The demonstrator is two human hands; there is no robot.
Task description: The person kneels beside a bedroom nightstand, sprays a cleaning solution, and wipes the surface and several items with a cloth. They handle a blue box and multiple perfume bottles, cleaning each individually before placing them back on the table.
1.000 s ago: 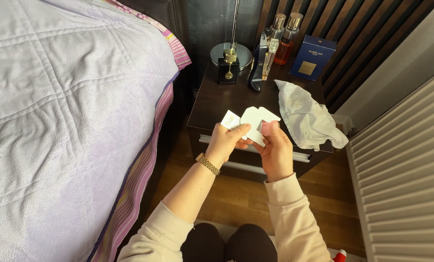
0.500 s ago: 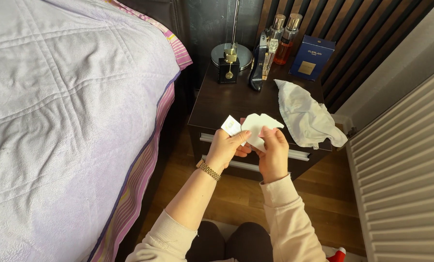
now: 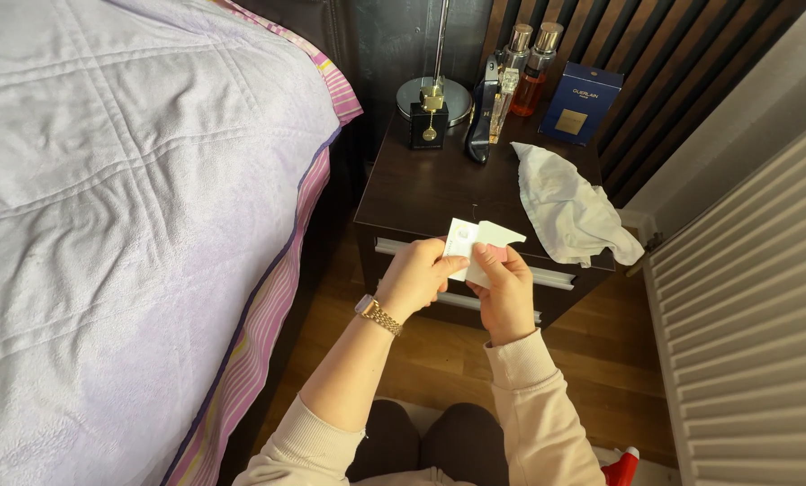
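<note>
Both hands grip small white card pieces: left hand (image 3: 418, 273) pinches card (image 3: 461, 239), right hand (image 3: 504, 286) pinches folded carton (image 3: 497, 236) over table (image 3: 421, 184).

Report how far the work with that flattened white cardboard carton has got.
Done: the flattened white cardboard carton is off the dark wooden nightstand, its flaps spread open. In hand: the left hand and right hand both pinch it in front of the drawers. Left: the crumpled white cloth and dark blue box lie untouched on top.
</note>
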